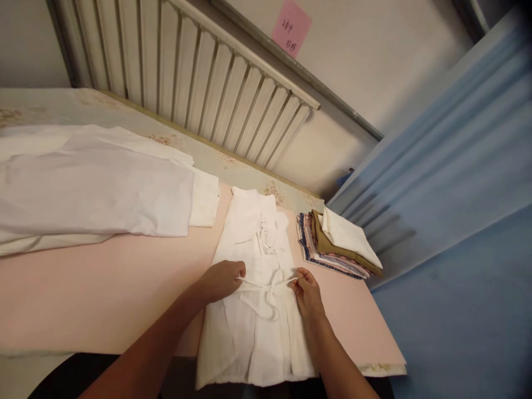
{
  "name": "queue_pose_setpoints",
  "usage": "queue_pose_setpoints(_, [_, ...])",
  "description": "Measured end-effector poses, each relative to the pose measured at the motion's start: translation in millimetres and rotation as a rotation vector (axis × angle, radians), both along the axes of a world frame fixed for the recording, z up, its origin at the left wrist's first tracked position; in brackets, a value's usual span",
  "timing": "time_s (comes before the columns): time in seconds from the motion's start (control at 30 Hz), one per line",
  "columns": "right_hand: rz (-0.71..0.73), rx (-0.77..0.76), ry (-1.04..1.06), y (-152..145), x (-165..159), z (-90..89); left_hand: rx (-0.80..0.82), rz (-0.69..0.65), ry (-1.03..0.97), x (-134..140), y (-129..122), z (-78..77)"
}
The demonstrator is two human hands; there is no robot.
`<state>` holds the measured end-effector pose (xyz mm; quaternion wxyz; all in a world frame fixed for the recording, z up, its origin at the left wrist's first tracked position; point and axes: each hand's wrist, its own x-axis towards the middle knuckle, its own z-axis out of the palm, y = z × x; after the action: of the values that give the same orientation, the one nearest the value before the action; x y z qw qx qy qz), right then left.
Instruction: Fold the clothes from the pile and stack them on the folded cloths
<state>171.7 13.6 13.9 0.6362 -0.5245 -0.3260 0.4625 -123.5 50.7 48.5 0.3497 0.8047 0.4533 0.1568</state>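
Note:
A small white garment (257, 310) lies flat on the pink table surface (103, 288), its lower end hanging over the front edge. A thin white tie string (266, 282) crosses its middle, with a loop hanging below. My left hand (222, 280) pinches the left end of the string. My right hand (307, 291) pinches the right end, and the string is stretched between the two hands.
Large white cloths (95, 188) lie spread at the left. A stack of folded cloths (338, 244), white and olive on top, sits to the right of the garment. A white radiator (199, 72) stands behind; a blue curtain (449, 183) hangs at the right.

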Motion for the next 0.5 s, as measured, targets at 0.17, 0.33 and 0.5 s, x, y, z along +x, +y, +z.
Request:
queue_pose_setpoints(0.17, [-0.036,-0.006,0.068,0.2,2.5,-1.2,0.003,-0.003,-0.004,1.0,0.0,-0.9])
queue_pose_setpoints(0.33, [-0.088,-0.020,0.106,1.5,5.7,-3.3,0.006,-0.003,0.006,3.1,-2.0,2.0])
queue_pose_setpoints(0.5, [-0.108,-0.013,0.126,2.6,9.0,-5.7,0.047,-0.021,0.028,6.0,-5.1,-0.7])
